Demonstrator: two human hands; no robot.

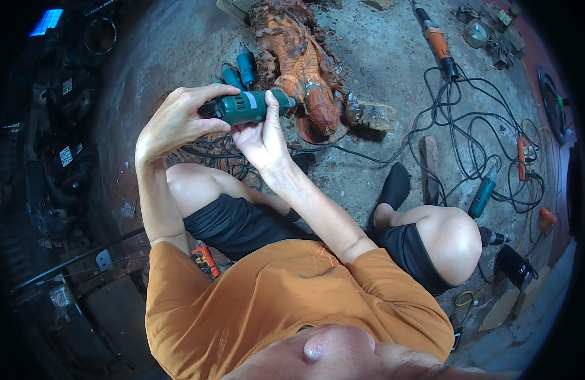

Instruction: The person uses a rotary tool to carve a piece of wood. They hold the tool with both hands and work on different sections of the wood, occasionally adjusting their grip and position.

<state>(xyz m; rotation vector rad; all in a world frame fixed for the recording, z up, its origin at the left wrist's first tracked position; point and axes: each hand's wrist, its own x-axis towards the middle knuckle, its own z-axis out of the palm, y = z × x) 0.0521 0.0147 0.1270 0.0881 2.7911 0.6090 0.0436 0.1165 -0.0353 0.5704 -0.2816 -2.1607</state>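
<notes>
Both of my hands hold a green die grinder (pixel 243 109) that lies roughly level in front of my knees. My left hand (pixel 178 120) grips its dark rear end, thumb below and fingers above. Around the front half is my right hand (pixel 262 140), palm underneath and thumb up over the body. The tool's nose points right, toward a reddish-brown carved piece of wood (pixel 300 60) on the floor. In this view the tip overlaps the wood's edge; whether they touch I cannot tell.
Two more teal power tools (pixel 245 66) stand beyond my hands. An orange grinder (pixel 438 45), tangled black cords (pixel 454 101), a wooden block (pixel 430 166) and another green tool (pixel 482 193) lie to the right. A glass-like container (pixel 376 116) sits beside the carving. Dark machinery lines the left.
</notes>
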